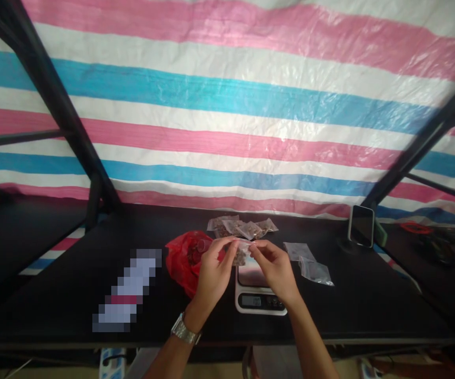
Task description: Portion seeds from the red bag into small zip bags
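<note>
Left hand and right hand pinching a small clear zip bag of brown pieces between them, above a digital scale, red plastic bag just beside

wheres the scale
In the head view, the scale sits on the table below the left hand and right hand, between the red bag and clear bags.
</note>
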A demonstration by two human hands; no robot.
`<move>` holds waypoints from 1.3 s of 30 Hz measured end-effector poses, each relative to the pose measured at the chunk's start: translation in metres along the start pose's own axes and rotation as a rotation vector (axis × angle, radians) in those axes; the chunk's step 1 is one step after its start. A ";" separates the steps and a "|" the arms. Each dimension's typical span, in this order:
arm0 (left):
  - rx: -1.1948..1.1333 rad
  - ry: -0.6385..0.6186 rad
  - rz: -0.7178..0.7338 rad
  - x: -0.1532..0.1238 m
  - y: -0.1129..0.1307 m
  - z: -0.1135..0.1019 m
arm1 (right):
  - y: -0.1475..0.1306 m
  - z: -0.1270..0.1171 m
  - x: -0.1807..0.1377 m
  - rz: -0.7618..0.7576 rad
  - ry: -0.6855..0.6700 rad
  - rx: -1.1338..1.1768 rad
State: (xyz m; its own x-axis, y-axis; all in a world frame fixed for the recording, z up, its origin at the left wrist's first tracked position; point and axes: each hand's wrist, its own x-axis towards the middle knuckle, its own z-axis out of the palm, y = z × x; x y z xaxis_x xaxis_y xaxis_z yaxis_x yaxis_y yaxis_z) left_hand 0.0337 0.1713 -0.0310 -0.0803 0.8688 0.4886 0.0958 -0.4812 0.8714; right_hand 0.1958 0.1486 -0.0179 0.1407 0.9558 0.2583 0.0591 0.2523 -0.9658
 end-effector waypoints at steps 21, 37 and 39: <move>0.023 0.048 -0.039 0.000 -0.007 -0.023 | -0.006 0.040 0.014 -0.203 0.031 -0.161; 0.244 0.029 0.035 0.001 0.003 -0.047 | -0.021 0.051 0.012 -0.253 -0.142 -0.120; 0.305 0.011 0.084 0.002 0.003 -0.052 | -0.022 0.052 0.012 -0.226 -0.152 -0.119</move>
State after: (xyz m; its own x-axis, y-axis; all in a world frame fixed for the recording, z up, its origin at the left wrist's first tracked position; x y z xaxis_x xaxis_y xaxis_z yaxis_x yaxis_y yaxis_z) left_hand -0.0177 0.1654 -0.0250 -0.0701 0.8256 0.5599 0.3951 -0.4924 0.7755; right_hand 0.1447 0.1625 0.0056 -0.0387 0.8912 0.4519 0.1887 0.4506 -0.8726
